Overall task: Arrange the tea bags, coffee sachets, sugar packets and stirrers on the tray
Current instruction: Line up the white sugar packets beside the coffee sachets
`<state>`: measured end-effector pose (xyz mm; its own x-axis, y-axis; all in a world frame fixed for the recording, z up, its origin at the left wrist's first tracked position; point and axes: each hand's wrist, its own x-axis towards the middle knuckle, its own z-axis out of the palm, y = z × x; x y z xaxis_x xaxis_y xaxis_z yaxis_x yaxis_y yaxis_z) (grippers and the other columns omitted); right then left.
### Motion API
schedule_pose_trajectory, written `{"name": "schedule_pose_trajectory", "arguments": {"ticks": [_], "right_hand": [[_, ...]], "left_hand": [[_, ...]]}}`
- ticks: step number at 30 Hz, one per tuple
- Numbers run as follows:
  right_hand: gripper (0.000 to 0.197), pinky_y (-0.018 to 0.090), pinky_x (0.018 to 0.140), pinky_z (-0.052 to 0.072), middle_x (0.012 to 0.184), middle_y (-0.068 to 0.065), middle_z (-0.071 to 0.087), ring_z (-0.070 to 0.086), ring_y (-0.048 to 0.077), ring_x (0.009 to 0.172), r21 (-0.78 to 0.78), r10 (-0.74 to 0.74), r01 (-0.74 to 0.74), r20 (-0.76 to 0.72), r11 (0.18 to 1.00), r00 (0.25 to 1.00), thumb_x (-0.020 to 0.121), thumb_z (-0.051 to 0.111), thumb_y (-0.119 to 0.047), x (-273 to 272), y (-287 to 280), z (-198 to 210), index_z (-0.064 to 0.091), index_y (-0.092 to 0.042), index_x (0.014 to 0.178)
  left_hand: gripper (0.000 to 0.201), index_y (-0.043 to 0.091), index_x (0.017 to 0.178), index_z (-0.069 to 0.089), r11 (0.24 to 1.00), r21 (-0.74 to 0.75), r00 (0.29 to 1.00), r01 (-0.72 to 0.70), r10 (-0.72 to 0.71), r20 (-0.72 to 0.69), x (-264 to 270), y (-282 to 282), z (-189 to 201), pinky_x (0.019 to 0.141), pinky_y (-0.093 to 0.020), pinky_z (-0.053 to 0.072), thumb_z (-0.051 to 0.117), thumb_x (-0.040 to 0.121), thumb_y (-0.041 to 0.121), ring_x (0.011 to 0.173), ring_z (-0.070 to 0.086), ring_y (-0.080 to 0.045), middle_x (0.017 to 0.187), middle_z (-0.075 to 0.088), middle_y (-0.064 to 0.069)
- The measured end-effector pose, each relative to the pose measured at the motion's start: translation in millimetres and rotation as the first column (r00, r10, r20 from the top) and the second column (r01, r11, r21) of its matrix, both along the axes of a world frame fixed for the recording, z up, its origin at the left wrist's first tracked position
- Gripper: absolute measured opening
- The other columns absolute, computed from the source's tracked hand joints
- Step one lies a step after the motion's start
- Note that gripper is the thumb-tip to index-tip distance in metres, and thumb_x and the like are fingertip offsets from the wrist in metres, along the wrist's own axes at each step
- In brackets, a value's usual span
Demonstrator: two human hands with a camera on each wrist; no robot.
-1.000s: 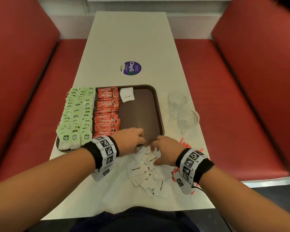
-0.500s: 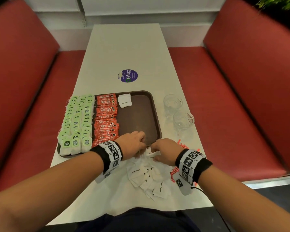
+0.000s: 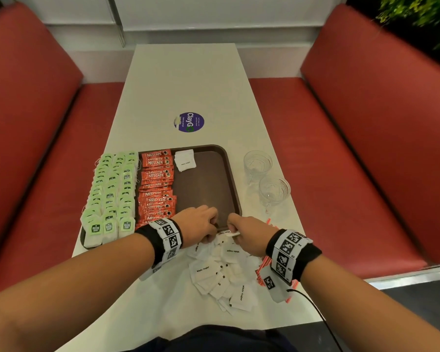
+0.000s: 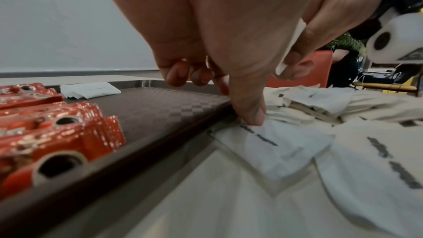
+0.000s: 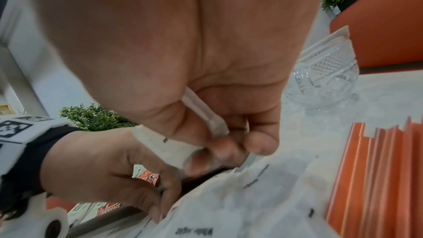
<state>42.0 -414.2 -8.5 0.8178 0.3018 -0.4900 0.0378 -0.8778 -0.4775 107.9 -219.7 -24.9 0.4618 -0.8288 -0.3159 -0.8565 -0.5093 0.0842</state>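
A brown tray holds rows of green tea bags, a column of red coffee sachets and a small stack of white sugar packets. More sugar packets lie heaped on the table just below the tray's near rim. My right hand pinches a few sugar packets between thumb and fingers above the heap. My left hand is beside it with curled fingers. Its thumb tip presses a packet that lies against the rim. Orange stirrers lie under my right wrist.
Two cut-glass cups stand to the right of the tray. A round purple sticker is on the white table beyond it. Red bench seats flank the table. The right half of the tray floor is bare.
My right hand went from resting on the heap to pinching packets lifted off it. The left hand stayed at the tray's near rim. The head view tilted upward.
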Motion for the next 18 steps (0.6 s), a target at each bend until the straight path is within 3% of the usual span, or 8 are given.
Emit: {"name": "schedule_pose_trajectory", "arguments": {"ticks": [3,5,7,9,11,13,16,18], "right_hand": [[0.022,0.023,0.058,0.038,0.09,0.001,0.055,0.052,0.018,0.075,0.066,-0.055,0.055,0.006,0.996,0.998,0.091,0.048,-0.009,0.8,2.6,2.3,0.049,-0.014,0.113],[0.031,0.028,0.069,0.047,0.1,0.001,0.061,0.058,0.02,0.087,0.104,-0.08,0.074,0.061,0.992,0.995,0.088,0.058,-0.018,2.4,2.6,4.1,0.054,-0.013,0.119],[0.027,0.034,0.076,0.051,0.097,0.003,0.065,0.061,0.02,0.088,0.153,-0.092,0.07,0.14,0.986,0.986,0.084,0.067,-0.028,5.7,2.1,5.8,0.061,-0.015,0.106],[0.028,0.03,0.069,0.048,0.086,-0.001,0.064,0.059,0.015,0.078,0.229,-0.109,0.069,0.167,0.971,0.98,0.078,0.077,-0.041,10.8,1.2,9.6,0.061,-0.02,0.089],[0.038,0.025,0.063,0.044,0.082,-0.004,0.064,0.058,0.01,0.073,0.27,-0.121,0.076,0.153,0.96,0.981,0.073,0.082,-0.052,17.7,2.0,12.5,0.061,-0.023,0.086],[0.034,0.023,0.062,0.045,0.081,-0.006,0.065,0.059,0.009,0.072,0.299,-0.154,0.097,0.176,0.949,0.972,0.075,0.082,-0.048,25.1,6.2,12.3,0.065,-0.025,0.091],[0.012,0.028,0.065,0.048,0.079,-0.005,0.067,0.061,0.011,0.072,0.379,-0.235,0.133,0.239,0.916,0.942,0.087,0.072,-0.036,37.0,14.4,8.8,0.067,-0.026,0.09],[0.005,0.028,0.066,0.048,0.079,-0.006,0.067,0.061,0.01,0.073,0.42,-0.283,0.156,0.259,0.894,0.923,0.092,0.066,-0.032,44.8,17.9,10.0,0.067,-0.027,0.09]], "left_hand": [[0.009,0.03,0.091,0.067,1.0,-0.031,1.0,-0.002,0.001,-0.027,2.7,5.2,0.1,0.068,-0.033,0.043,0.062,0.089,0.024,0.098,0.045,-0.017,0.112,0.047,0.004],[0.008,0.03,0.092,0.065,0.998,-0.053,0.998,-0.018,0.014,-0.064,5.7,7.8,5.4,0.075,-0.032,0.046,0.058,0.092,0.025,0.095,0.043,-0.013,0.111,0.052,0.007],[0.007,0.03,0.091,0.064,0.994,-0.085,0.989,-0.068,0.056,-0.135,10.2,10.1,16.9,0.079,-0.03,0.044,0.058,0.094,0.027,0.09,0.042,-0.009,0.102,0.059,0.011],[0.006,0.033,0.09,0.06,0.974,-0.138,0.969,-0.18,0.152,-0.196,16.3,14.2,30.6,0.078,-0.031,0.044,0.058,0.095,0.031,0.089,0.045,-0.007,0.091,0.061,0.014],[0.006,0.037,0.09,0.058,0.934,-0.222,0.949,-0.28,0.235,-0.208,21.7,20.4,42.0,0.077,-0.032,0.044,0.057,0.095,0.034,0.086,0.048,-0.005,0.085,0.058,0.014],[0.007,0.04,0.091,0.058,0.889,-0.294,0.929,-0.352,0.293,-0.227,24.8,26.3,51.4,0.073,-0.031,0.04,0.056,0.096,0.036,0.081,0.049,-0.004,0.084,0.055,0.012],[0.008,0.039,0.091,0.059,0.806,-0.423,0.908,-0.414,0.335,-0.25,26.2,32.8,59.5,0.066,-0.024,0.032,0.061,0.095,0.032,0.075,0.047,0.001,0.079,0.053,0.015],[0.007,0.035,0.091,0.063,0.732,-0.502,0.888,-0.46,0.361,-0.286,27.6,38.0,58.3,0.065,-0.019,0.034,0.063,0.094,0.028,0.073,0.05,0.003,0.077,0.057,0.017]]}}
